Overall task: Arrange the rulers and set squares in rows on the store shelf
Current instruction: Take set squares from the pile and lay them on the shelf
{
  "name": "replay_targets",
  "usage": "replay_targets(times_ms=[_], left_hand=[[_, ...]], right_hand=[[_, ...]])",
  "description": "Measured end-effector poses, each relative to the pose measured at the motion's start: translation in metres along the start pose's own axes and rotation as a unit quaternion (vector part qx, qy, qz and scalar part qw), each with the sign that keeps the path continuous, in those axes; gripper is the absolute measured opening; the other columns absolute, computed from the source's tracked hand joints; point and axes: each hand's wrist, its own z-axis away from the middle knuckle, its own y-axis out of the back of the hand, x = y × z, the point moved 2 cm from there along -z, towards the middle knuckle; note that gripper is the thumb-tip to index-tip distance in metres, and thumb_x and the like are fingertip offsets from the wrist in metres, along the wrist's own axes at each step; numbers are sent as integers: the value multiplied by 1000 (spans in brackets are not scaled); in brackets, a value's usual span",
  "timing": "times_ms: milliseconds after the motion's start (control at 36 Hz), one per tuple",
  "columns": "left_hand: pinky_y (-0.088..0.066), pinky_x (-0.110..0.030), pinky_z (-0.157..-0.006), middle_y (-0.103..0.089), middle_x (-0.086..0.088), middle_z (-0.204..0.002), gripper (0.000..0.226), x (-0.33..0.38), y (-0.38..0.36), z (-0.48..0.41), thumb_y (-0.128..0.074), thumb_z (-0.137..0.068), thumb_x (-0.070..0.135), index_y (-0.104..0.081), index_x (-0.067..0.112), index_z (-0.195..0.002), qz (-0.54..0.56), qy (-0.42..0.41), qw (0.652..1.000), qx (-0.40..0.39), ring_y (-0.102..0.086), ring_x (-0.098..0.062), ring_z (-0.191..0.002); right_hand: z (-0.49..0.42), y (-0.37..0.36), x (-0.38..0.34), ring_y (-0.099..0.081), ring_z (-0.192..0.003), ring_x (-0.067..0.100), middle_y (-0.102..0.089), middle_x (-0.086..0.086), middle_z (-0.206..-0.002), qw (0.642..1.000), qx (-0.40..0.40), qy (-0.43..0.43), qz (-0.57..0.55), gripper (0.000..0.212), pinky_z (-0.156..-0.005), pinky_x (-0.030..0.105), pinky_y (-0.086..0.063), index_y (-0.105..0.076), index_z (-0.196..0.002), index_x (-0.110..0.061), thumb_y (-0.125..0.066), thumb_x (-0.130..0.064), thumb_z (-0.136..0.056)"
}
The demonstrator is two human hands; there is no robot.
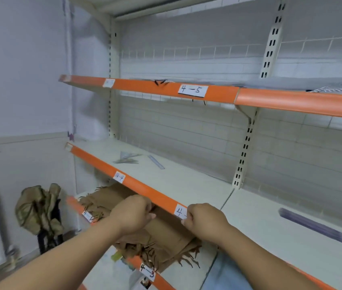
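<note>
Both hands sit curled at the orange front lip of the cream metal shelf [187, 185]: left hand [132, 214], right hand [204, 220], knuckles up. I can't tell whether they're pinching anything; too blurred. My guess is they're bracing before a reach. The clear plastic set squares [127, 158] and clear plastic ruler [156, 162] lie loose and askew further back, not in rows yet. The long purple strip [312, 226] in the next bay may be more rulers. White handwritten labels: "4-5" [192, 90] above, "4-4" [118, 177] on this lip, "4-3" [147, 273] below, by the brown fringed cloth [145, 233].
</note>
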Motion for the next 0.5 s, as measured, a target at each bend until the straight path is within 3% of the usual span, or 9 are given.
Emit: replay_targets(times_ms=[111,194,278,389,500], left_hand=[[-43,-29,-69,-55,6,-83,22,-46,11,5,-59,-91,37,-49,26,-75,2,40,999,1,-54,-14,-82],[-48,-31,-75,-62,1,-90,20,-73,16,8,-59,-91,39,-58,19,-89,2,60,998,-4,-58,-16,-86],[-51,-33,-81,-61,4,-91,20,-94,20,9,-58,-91,39,-61,19,-93,4,73,997,1,-58,-14,-88],[-52,-35,-79,-63,3,-90,19,-121,22,4,-60,-89,40,-60,22,-84,12,85,996,-4,-59,-14,-86],[-50,-34,-80,-63,-5,-99,26,-145,26,-5,-58,-92,38,-63,13,-95,-1,106,994,-10,-59,-19,-91]], right_hand=[[-23,-8,-37,-50,-82,22,-55,2,-85,1000,-9,26,-2,29,-52,24,-27,-45,-74,-21,-50,-41,-94],[-39,-14,-59,-50,-85,21,-50,-1,-84,999,-14,45,0,27,-56,26,-30,-46,-77,-20,-49,-41,-94],[-56,-20,-79,-46,-83,18,-51,-2,-84,998,-17,57,0,33,-58,25,-32,-37,-67,-24,-49,-39,-94],[-81,-28,-103,-54,-86,22,-53,-1,-85,997,-35,75,-1,27,-72,30,-44,-46,-78,-20,-50,-41,-94],[-113,-37,-123,-58,-89,23,-56,-2,-85,994,-49,96,-14,25,-71,31,-44,-48,-79,-20,-51,-41,-93]])
